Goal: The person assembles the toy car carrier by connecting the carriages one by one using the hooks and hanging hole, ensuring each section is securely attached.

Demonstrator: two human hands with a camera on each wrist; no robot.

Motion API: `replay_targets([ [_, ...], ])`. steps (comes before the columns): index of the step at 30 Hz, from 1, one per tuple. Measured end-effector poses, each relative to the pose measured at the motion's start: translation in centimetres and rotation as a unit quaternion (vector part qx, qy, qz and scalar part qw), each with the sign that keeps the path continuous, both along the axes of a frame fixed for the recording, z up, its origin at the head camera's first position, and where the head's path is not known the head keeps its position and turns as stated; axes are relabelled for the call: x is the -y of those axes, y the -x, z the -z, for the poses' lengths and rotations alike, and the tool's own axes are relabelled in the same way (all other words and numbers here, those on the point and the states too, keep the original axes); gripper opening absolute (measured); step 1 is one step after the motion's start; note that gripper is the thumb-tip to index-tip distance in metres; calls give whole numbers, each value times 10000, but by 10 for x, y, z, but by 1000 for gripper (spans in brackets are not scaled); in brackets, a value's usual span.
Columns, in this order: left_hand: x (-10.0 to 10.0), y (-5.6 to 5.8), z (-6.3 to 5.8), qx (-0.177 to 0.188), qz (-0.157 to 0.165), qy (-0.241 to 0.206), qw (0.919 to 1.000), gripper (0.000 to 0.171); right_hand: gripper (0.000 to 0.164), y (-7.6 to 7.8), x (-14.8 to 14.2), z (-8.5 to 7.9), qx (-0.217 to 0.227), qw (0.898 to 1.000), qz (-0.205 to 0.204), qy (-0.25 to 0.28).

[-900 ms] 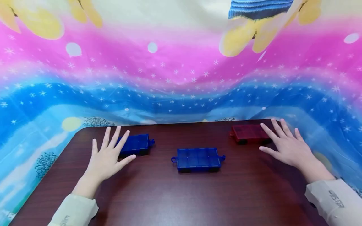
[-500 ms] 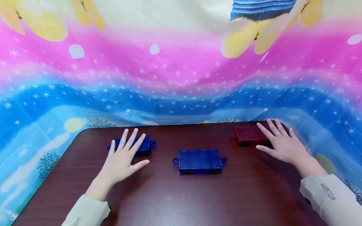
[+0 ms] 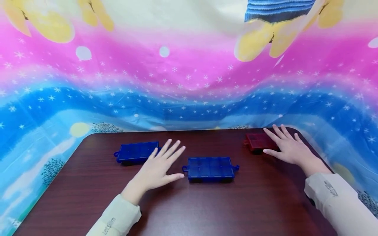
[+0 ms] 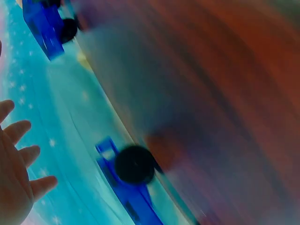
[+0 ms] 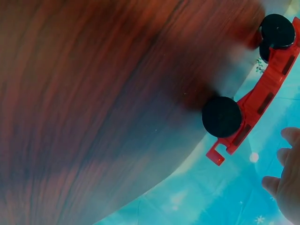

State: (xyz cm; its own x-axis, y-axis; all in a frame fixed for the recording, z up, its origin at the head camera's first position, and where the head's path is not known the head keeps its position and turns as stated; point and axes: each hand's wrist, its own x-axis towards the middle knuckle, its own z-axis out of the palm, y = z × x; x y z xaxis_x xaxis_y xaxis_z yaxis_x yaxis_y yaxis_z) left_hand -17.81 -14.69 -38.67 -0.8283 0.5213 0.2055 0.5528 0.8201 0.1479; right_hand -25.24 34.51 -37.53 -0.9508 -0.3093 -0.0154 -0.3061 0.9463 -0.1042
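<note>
A dark reddish-brown, wood-grained table [image 3: 221, 209] with rounded far corners stands before a draped pink, cream and blue printed sheet [image 3: 183, 87], patterned with white snowflakes [image 3: 220, 79] and large yellow shapes [image 3: 54, 26].

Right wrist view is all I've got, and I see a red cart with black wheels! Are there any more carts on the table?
Observer: Yes, the head view shows two more: a left blue cart and a middle blue cart.
Operator: Ooh! Is the other hand grabbing one?
Observer: No, the left hand holds nothing; its fingers are spread out.
Operator: And mine, can you see its whole top?
Observer: Not all of it. In the head view, the right hand hides the right end of the red cart.
</note>
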Motion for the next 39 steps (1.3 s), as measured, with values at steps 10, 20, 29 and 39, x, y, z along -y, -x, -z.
replay_targets([
  [10, -33, 11, -3, 645, 605, 135, 9960, 84, 90, 13, 0, 4, 360, 9993, -88, 81],
  [20, -44, 18, -6, 1156, 859, 227, 9893, 82, 92, 23, -2, 6, 640, 9973, -134, 346],
  [29, -48, 24, -11, 1224, 848, 365, 9882, 80, 92, 28, -1, 4, 729, 9950, -259, 638],
  [39, -51, 26, -11, 1509, 815, 376, 9845, 79, 82, 28, -8, 11, 683, 9939, -354, 794],
])
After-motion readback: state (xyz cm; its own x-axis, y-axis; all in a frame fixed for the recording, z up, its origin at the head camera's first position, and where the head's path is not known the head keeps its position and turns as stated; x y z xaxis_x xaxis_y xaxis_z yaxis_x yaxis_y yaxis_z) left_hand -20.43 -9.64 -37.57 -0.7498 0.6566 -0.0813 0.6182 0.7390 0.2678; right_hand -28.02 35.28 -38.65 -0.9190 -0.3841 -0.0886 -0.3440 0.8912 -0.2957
